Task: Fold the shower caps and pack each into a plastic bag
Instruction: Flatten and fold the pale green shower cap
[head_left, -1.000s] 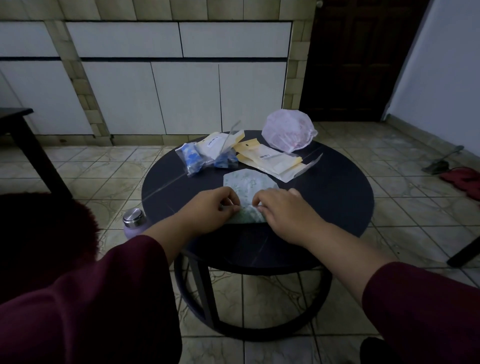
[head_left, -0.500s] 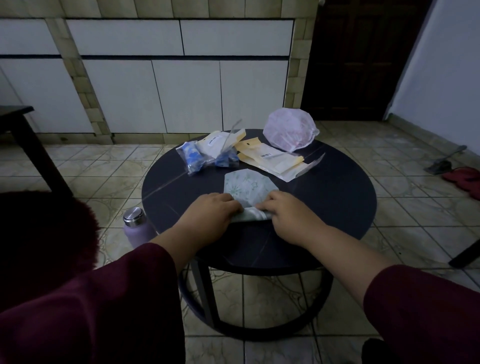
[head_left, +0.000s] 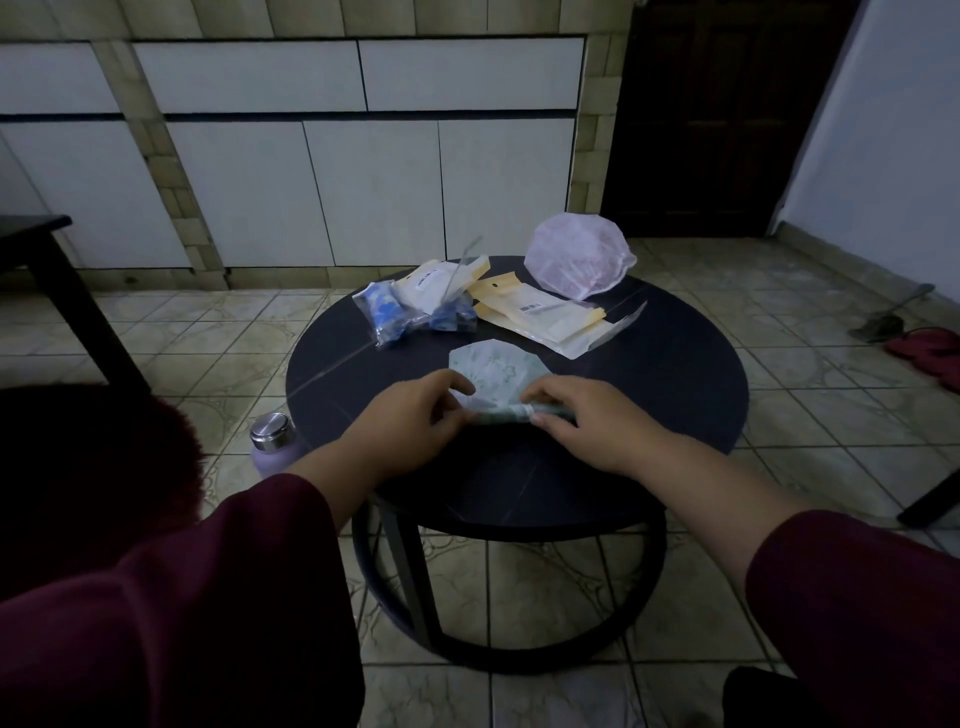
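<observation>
Both hands meet at the near middle of the round dark counter, fingers curled around the rolled near edge of a pale green patterned shower cap. The left hand pinches the roll's left end, and the right hand grips its right end, with the rolled strip showing between them. The unrolled part of the cap lies flat on the counter just beyond the fingers. Dark red sleeves cover both forearms.

Farther back on the counter, a stack of cream plastic bags lies right of centre, one clear edge sticking out toward the right. To their left sit clear bags holding blue shower caps, touching more cream packets behind them. At the far right edge rests a puffed pink shower cap, just beside the stack.

The counter stands on a dark ring base over beige patterned floor tiles. A lilac bottle with a steel lid stands on the floor beside the counter's left edge. White cabinet doors framed in tile line the back wall, a dark door stands to the right, and red slippers lie near the right wall.
</observation>
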